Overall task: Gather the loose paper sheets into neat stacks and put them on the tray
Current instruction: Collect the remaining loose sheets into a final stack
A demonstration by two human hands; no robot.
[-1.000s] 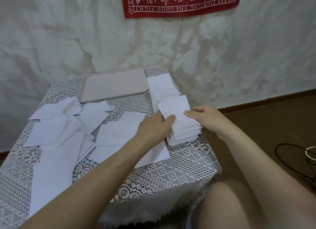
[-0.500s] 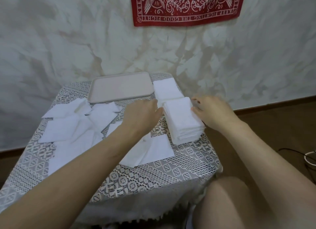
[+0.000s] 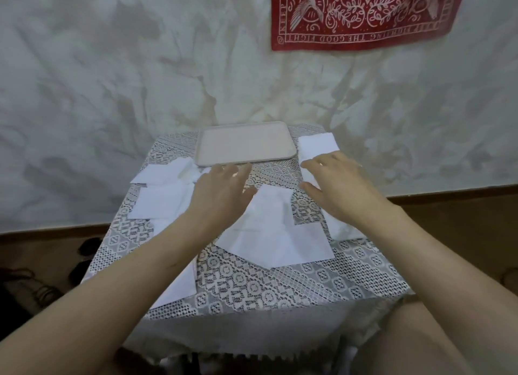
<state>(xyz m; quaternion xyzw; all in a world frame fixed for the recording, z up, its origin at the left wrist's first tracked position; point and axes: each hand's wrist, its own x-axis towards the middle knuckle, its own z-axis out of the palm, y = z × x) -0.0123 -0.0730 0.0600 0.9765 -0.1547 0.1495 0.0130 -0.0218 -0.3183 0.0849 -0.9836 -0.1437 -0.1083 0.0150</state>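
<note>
The lace-covered table (image 3: pixel 280 285) held all we were working with. The pale tray (image 3: pixel 246 143) sat at its far edge, and not one sheet lay on it yet. Across the middle sprawled the loose sheets (image 3: pixel 274 240), with more scattered sheets (image 3: pixel 162 203) on the left. A second earlier we had both hands clamped on the squared stack (image 3: pixel 343 229) at the right edge. Now we had let it go, and it rested on the cloth, partly under our right wrist, with a second pile (image 3: pixel 316 144) beyond it beside the tray. We judged that stack finished and the loose paper next. Our left hand (image 3: pixel 221 189) had drifted toward the left-hand sheets, fingers spread and holding nothing. Our right hand (image 3: pixel 339 187) hung over the stack, fingers likewise apart.
</note>
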